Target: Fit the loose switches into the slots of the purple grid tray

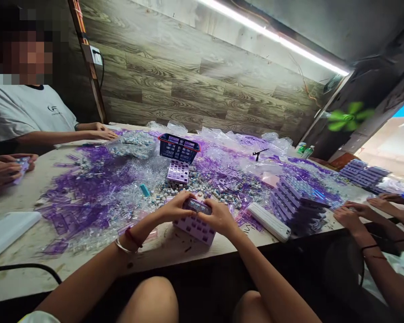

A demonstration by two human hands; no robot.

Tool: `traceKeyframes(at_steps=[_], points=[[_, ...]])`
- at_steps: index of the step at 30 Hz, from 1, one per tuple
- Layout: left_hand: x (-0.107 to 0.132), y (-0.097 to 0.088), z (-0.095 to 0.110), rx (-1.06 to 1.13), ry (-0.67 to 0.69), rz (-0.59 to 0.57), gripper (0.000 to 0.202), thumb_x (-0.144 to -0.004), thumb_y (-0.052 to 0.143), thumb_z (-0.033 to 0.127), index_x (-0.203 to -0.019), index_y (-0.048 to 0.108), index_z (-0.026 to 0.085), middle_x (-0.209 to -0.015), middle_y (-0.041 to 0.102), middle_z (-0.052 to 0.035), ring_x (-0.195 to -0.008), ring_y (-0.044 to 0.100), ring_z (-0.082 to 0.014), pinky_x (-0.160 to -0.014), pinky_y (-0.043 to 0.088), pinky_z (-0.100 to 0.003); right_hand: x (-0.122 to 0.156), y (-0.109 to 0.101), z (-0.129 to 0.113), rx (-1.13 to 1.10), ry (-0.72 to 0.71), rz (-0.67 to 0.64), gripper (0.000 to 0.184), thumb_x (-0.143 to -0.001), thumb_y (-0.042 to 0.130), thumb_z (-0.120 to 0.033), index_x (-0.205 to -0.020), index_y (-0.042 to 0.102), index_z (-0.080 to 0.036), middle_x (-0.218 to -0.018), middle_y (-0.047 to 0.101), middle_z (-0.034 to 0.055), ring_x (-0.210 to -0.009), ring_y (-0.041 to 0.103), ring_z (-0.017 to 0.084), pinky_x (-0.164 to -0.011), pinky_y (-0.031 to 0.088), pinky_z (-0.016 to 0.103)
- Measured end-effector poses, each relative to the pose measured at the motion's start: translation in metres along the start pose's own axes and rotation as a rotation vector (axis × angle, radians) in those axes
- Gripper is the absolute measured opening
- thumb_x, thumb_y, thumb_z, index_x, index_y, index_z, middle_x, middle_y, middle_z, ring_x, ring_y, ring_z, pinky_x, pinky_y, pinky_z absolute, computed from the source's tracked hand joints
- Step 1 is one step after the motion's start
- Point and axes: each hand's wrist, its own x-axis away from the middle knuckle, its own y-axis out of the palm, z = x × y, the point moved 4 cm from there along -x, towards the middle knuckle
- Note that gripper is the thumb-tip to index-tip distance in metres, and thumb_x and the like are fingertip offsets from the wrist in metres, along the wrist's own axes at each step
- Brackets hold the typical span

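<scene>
Both my hands meet at the near edge of the table. My left hand (177, 207) and my right hand (219, 218) grip opposite ends of a small see-through rectangular piece (198, 206), thumbs and fingers closed on it. Just below it lies a light purple panel (202, 232) with rows of square holes, partly covered by my hands. Farther back, another purple panel with square holes (178, 172) leans in front of a dark basket with a red rim (179, 148). Small white and blue parts (161, 190) lie heaped around it.
Purple clear plastic pieces (84, 193) spread over the left and back. A white oblong block (268, 221) and stacked purple panels (294, 206) stand at right. A co-worker sits at left; other people's hands (352, 217) work at right. A green fan (350, 117) is behind.
</scene>
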Motion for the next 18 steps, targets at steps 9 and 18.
traceKeyframes(at_steps=[9, 18], points=[[-0.004, -0.007, -0.018, -0.163, -0.121, -0.091, 0.040, -0.073, 0.062, 0.053, -0.083, 0.065, 0.014, -0.083, 0.061, -0.0030, -0.080, 0.055, -0.0194, -0.068, 0.041, -0.025, -0.006, 0.021, 0.014, -0.209, -0.077, -0.041, 0.031, -0.076, 0.064, -0.032, -0.102, 0.064, -0.015, -0.099, 0.069, 0.0092, -0.090, 0.063, 0.022, -0.078, 0.046, 0.031], [0.009, -0.058, -0.056, -0.581, -0.228, 0.376, 0.032, -0.083, 0.040, 0.007, -0.099, 0.067, 0.015, -0.102, 0.064, -0.0086, -0.101, 0.056, -0.0191, -0.091, 0.042, -0.029, -0.007, 0.035, 0.007, -0.172, -0.157, -0.136, 0.030, -0.079, 0.054, -0.015, -0.107, 0.066, -0.015, -0.111, 0.068, 0.0121, -0.104, 0.062, 0.024, -0.093, 0.045, 0.037]])
